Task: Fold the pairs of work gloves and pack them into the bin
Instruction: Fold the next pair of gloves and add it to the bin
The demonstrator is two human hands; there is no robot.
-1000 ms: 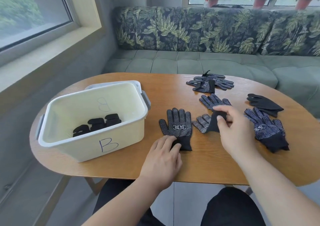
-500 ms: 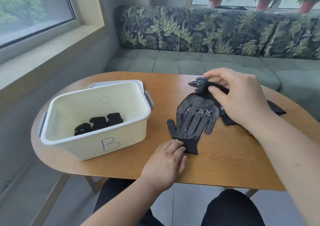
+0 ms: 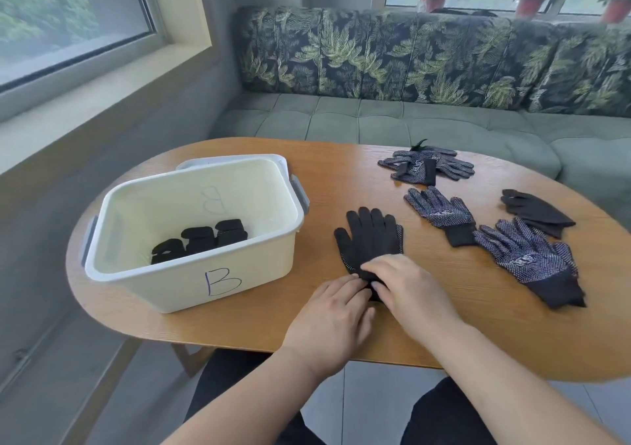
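Observation:
A stacked pair of work gloves [image 3: 370, 236] lies in the middle of the wooden table [image 3: 478, 335], black side up, with a dotted glove showing at its edges. My right hand [image 3: 409, 291] pinches the pair's cuff at the near end. The fingers of my left hand [image 3: 333, 315] rest on that same cuff from the left. To the left stands the white bin [image 3: 164, 284] marked B, with three folded black glove bundles [image 3: 199, 243] inside.
More gloves lie on the table's right half: a single dotted glove [image 3: 440, 210], a dotted pair [image 3: 527, 256], a black glove [image 3: 536, 210] and a small heap [image 3: 426, 166] at the far edge. A leaf-patterned sofa [image 3: 409, 110] runs behind the table.
My right hand brought a dotted glove from the right, laid it over the glove in front of me black side up, then came down to the cuff beside my left hand.

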